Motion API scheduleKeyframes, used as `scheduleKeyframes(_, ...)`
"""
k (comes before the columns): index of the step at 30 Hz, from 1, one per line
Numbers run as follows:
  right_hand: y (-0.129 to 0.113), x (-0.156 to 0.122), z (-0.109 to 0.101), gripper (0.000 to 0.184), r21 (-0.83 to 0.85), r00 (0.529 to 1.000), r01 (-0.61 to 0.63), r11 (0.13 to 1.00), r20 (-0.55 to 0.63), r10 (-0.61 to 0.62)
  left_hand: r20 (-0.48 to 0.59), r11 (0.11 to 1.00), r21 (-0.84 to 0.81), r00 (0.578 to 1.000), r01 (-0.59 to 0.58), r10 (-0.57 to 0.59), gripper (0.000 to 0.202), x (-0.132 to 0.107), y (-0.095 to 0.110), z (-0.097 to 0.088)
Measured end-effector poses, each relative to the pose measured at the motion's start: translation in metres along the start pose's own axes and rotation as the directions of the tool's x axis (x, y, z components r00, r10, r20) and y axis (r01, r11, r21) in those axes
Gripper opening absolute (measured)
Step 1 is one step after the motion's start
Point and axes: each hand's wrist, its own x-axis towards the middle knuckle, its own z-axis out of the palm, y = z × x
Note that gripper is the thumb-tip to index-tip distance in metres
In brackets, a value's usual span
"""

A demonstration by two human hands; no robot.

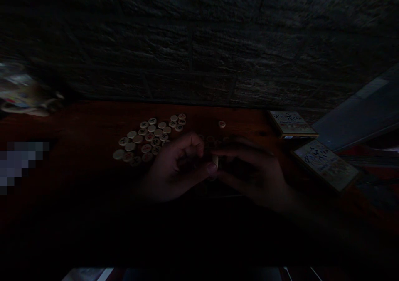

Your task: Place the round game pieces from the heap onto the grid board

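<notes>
A pale round Chinese chess piece [215,161] is on edge between my two hands, above the dark table. My right hand [258,168] pinches it, index finger above and thumb below. My left hand [174,168] meets it from the other side, its thumb tip pressed against the piece and its index finger curled above. Left of my hands lies a loose cluster of Chinese chess pieces [151,128], some showing red or black characters and others blank. More pieces, very dim, lie just behind my fingers and are partly hidden.
One stray chess piece [221,124] sits behind my hands. Two flat printed boxes, a rear box [291,123] and a nearer box [326,164], rest at the right. A stone-block wall [187,48] borders the back of the reddish wooden table [246,117]. A blurred plastic-wrapped object [25,92] stands far left.
</notes>
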Motion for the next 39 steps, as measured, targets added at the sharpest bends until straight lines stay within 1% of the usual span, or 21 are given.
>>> scheduleKeyframes(6, 0.0013, -0.0001, 0.0012, 0.041, -0.022, 1.000, -0.013, 1.000, -0.005, 0.012, -0.032, 0.998, 0.063, 0.999, -0.028, 0.030, 0.023, -0.0003, -0.0017, -0.0001)
scheduleKeyframes(10, -0.0002, 0.0021, 0.0008, 0.033, -0.006, 1.000, 0.016, 1.000, -0.015, -0.016, -0.010, 0.999, 0.030, 1.000, -0.023, 0.024, 0.025, -0.0008, -0.0019, -0.0007)
scheduleKeyframes(14, -0.0002, 0.0015, -0.0002, 0.035, -0.013, 0.999, 0.032, 0.999, -0.005, -0.032, 0.017, 1.000, 0.009, 1.000, 0.000, 0.000, 0.024, -0.0009, -0.0007, -0.0012)
scheduleKeyframes(17, 0.0010, 0.0000, 0.0004, 0.037, -0.012, 0.999, 0.031, 0.999, -0.006, -0.031, 0.004, 1.000, 0.014, 1.000, -0.004, 0.003, 0.024, -0.0013, -0.0011, -0.0012)
scheduleKeyframes(20, 0.0013, -0.0002, 0.0016, 0.039, -0.022, 1.000, 0.015, 1.000, -0.014, -0.016, -0.005, 0.999, 0.035, 0.999, -0.033, 0.033, 0.023, -0.0022, -0.0029, -0.0011)
scheduleKeyframes(24, 0.0002, 0.0014, 0.0011, 0.037, -0.032, 1.000, 0.007, 0.999, -0.009, -0.007, -0.014, 0.997, 0.062, 0.999, -0.048, 0.049, 0.025, -0.0028, -0.0042, -0.0014)
scheduleKeyframes(26, -0.0003, 0.0021, 0.0001, 0.034, -0.042, 1.000, 0.008, 0.999, -0.004, -0.008, -0.012, 0.996, 0.072, 0.999, -0.048, 0.049, 0.026, -0.0023, -0.0037, -0.0015)
scheduleKeyframes(29, -0.0003, 0.0022, -0.0009, 0.032, -0.046, 1.000, 0.015, 0.999, -0.005, -0.015, -0.002, 0.999, 0.041, 0.999, -0.032, 0.033, 0.025, -0.0010, -0.0024, -0.0015)
scheduleKeyframes(32, 0.0003, 0.0016, -0.0007, 0.034, -0.045, 0.999, 0.036, 0.998, 0.001, -0.036, 0.008, 1.000, 0.014, 1.000, -0.006, 0.005, 0.023, -0.0002, -0.0017, -0.0010)
scheduleKeyframes(36, 0.0001, 0.0013, 0.0000, 0.035, -0.055, 0.999, 0.039, 0.998, 0.001, -0.039, -0.005, 0.999, 0.033, 1.000, -0.002, 0.002, 0.023, -0.0010, -0.0018, 0.0002)
scheduleKeyframes(39, -0.0005, 0.0010, 0.0000, 0.037, -0.071, 1.000, 0.012, 0.997, 0.001, -0.012, -0.010, 0.998, 0.065, 1.000, -0.018, 0.018, 0.023, -0.0020, -0.0024, -0.0002)
